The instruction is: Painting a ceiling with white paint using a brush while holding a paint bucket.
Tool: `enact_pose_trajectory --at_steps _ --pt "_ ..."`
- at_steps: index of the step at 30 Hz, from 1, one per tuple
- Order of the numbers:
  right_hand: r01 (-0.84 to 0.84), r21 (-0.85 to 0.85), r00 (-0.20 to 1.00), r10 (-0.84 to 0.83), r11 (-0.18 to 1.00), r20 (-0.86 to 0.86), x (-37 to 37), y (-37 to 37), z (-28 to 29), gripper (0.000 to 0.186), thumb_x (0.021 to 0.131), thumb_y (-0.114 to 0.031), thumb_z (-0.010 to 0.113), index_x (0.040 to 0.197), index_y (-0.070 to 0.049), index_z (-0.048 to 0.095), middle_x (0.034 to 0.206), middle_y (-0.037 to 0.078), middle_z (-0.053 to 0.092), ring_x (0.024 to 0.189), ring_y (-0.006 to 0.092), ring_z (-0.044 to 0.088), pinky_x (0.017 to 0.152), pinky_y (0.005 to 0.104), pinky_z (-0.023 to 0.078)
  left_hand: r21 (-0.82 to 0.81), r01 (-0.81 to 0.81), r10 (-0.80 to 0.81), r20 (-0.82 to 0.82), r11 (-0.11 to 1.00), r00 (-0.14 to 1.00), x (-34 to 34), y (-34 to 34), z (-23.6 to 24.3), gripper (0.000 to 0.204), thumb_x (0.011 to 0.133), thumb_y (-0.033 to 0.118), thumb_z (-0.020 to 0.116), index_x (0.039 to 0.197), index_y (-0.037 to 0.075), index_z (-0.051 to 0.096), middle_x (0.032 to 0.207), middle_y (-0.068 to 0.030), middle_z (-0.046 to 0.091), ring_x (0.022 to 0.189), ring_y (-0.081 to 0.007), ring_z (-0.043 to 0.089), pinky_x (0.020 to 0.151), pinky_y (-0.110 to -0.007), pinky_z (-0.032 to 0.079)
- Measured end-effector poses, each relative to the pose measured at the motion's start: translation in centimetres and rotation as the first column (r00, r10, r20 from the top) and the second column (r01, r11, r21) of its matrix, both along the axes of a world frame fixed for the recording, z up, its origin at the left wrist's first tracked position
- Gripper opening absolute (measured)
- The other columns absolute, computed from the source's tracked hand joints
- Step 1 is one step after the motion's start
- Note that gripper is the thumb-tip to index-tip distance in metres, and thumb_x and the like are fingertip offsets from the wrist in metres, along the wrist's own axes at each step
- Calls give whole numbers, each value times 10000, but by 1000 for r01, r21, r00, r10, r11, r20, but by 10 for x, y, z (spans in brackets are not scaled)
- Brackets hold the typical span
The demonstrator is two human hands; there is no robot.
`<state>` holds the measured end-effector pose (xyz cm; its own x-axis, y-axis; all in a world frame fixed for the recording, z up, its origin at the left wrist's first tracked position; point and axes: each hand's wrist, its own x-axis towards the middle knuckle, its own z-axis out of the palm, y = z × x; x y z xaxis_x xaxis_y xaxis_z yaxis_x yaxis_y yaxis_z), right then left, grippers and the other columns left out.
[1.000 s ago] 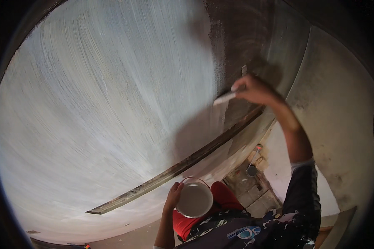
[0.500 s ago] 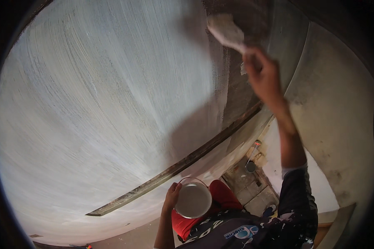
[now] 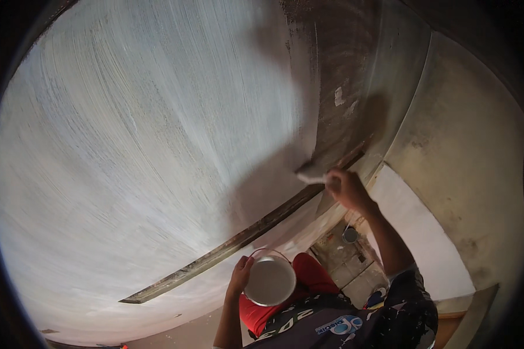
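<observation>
The paintbrush [image 3: 312, 177] is pinched at its handle by the right hand [image 3: 348, 189], over the dark strip [image 3: 244, 234] near its right end, bristles pointed left, long axis nearly level. Below the strip, the pail [image 3: 271, 304] is clasped by the left hand [image 3: 241, 272]. Above it, the wall [image 3: 145, 145] is streaked pale; below its right end, floor [image 3: 355, 280] is seen.
</observation>
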<state>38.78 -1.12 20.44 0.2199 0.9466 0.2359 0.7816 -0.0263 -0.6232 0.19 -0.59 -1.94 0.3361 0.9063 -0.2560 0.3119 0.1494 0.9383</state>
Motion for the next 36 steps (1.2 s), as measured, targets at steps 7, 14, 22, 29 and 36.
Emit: enact_pose_trajectory --at_steps 7,14,22,29,36 --pt "-6 384 999 21 923 -36 -2 16 142 234 870 -125 692 1075 -14 673 763 71 660 624 113 579 589 289 466 16 20 -20 -18 1000 1000 6 1 12 395 981 405 508 959 20 591 817 -56 582 791 -152 531 727 -323 451" --pt "63 775 993 37 628 -111 -19 22 197 162 927 -172 664 1013 -35 650 677 -26 569 581 33 474 511 228 376 -38 12 -14 -55 999 998 5 2 11 398 979 402 511 975 14 597 820 -59 580 800 -154 529 736 -319 447" --pt "62 651 998 -57 757 -28 -15 35 27 105 912 -99 634 970 -35 575 679 141 568 554 200 536 516 329 422 -13 1 -1 9 1000 1000 5 -1 3 403 978 405 512 972 11 594 838 -70 585 813 -168 538 754 -320 446" --pt "9 244 988 28 970 -149 -11 -4 -97 168 874 -98 658 1002 -23 581 870 197 678 816 332 692 680 397 525 -31 44 -45 -25 999 999 0 2 11 402 987 400 499 998 12 607 869 -79 615 831 -164 555 764 -311 454" --pt "20 177 999 -26 984 36 6 15 -34 161 830 -62 701 978 -10 662 941 160 696 908 222 688 782 336 528 10 30 -30 -40 999 999 8 0 13 409 988 405 500 994 10 605 873 -79 619 835 -161 558 764 -310 455"
